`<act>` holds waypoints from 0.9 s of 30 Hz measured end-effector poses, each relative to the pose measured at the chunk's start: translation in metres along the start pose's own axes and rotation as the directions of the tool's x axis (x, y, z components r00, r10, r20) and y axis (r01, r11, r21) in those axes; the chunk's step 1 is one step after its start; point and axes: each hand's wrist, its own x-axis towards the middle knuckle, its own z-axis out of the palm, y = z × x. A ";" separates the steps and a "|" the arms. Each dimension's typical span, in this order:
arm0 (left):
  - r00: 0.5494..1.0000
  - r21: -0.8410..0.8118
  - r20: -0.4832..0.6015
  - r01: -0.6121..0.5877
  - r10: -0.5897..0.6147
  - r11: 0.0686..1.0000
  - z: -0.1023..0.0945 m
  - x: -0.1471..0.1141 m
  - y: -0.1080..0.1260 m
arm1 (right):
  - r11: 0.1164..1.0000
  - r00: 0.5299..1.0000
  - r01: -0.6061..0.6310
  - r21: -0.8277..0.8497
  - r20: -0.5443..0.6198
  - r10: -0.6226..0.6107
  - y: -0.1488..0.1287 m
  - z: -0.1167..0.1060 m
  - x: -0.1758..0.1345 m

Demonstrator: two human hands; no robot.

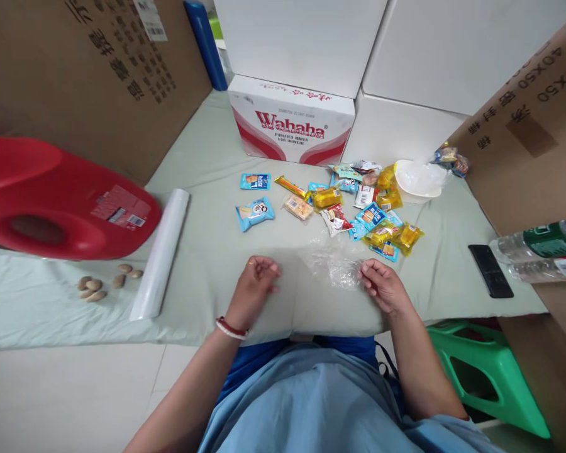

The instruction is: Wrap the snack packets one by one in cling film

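My right hand (382,283) pinches the edge of a crumpled clear plastic bag (342,270) between thumb and fingertips. The thin bag lies spread over the cloth, just in front of a heap of wrapped snacks. My left hand (258,280) hovers to the left of the bag, its fingers curled in and slightly blurred, with nothing visible in them. Beyond it lie a light blue snack packet (255,214) and a smaller blue packet (255,182). The heap includes a yellow-wrapped snack (327,198), a red and white packet (336,219) and a clear-wrapped biscuit (299,207).
A white bowl (419,192) with clear plastic stands behind the heap. At left are a white plastic roll (160,255), brown stones (94,286) and a red jug (66,201). A phone (490,270) and bottles (542,242) lie right. A Wahaha box (292,123) stands behind.
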 end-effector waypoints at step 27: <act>0.977 0.058 -0.168 -0.122 0.130 0.991 -0.027 0.017 -0.010 | 0.983 0.999 0.021 -0.181 -0.027 -0.026 -0.007 -0.042 0.003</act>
